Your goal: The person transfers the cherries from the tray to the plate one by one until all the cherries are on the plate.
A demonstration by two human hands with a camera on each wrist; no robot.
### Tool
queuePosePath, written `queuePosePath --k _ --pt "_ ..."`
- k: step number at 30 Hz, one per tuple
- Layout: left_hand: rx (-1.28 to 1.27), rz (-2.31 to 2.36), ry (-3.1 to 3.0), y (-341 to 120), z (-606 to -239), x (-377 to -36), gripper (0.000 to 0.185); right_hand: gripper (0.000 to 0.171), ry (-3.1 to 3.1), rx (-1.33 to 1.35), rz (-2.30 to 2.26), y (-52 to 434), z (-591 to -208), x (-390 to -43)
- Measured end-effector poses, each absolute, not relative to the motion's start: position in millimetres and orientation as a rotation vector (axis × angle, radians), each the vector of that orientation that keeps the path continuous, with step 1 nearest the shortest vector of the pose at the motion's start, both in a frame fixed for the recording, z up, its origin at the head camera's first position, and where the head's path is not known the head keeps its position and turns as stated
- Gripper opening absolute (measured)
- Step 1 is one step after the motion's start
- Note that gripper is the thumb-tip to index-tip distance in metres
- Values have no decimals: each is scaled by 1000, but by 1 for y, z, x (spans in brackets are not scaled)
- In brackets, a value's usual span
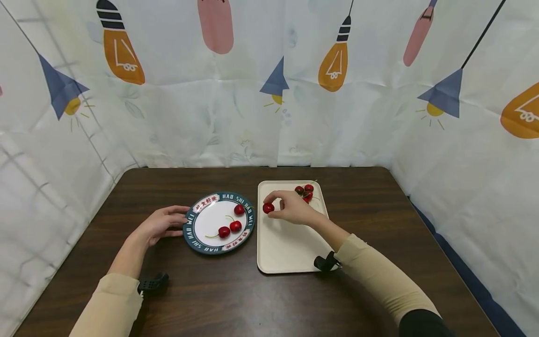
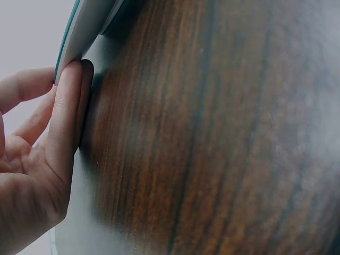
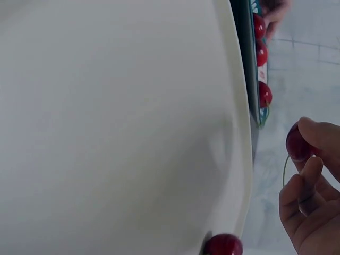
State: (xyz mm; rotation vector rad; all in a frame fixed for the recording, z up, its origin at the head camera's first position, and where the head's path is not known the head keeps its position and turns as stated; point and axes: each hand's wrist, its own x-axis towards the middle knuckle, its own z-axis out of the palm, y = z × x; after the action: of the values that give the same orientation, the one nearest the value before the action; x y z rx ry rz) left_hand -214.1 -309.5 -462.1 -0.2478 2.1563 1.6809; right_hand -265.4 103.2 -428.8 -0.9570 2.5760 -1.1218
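A round plate (image 1: pixel 195 238) with a dark green lettered rim lies left of centre on the table and carries three red cherries (image 1: pixel 229 229). My left hand (image 1: pixel 162 223) rests flat beside it, straight fingers touching the plate's left rim (image 2: pixel 79 26). A cream tray (image 1: pixel 286 243) lies to the right of the plate, with a small cluster of cherries (image 1: pixel 305 192) at its far end. Over the tray's left edge my right hand (image 1: pixel 290 208) pinches one red cherry (image 1: pixel 268 208) between thumb and fingers. In the right wrist view that cherry (image 3: pixel 297 143) hangs by its stem beside the tray rim (image 3: pixel 241 159).
The dark wooden table (image 1: pixel 236 299) is closed in by a white curtain (image 1: pixel 252 103) printed with lamps on the back and both sides. Bare wood lies in front of the plate and tray.
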Motion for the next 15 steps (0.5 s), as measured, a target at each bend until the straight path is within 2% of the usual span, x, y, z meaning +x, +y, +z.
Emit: queuePosePath --k 15 --pt "-238 1686 2155 -310 -463 -212 59 33 2457 -1097 -1050 58 -430 -252"
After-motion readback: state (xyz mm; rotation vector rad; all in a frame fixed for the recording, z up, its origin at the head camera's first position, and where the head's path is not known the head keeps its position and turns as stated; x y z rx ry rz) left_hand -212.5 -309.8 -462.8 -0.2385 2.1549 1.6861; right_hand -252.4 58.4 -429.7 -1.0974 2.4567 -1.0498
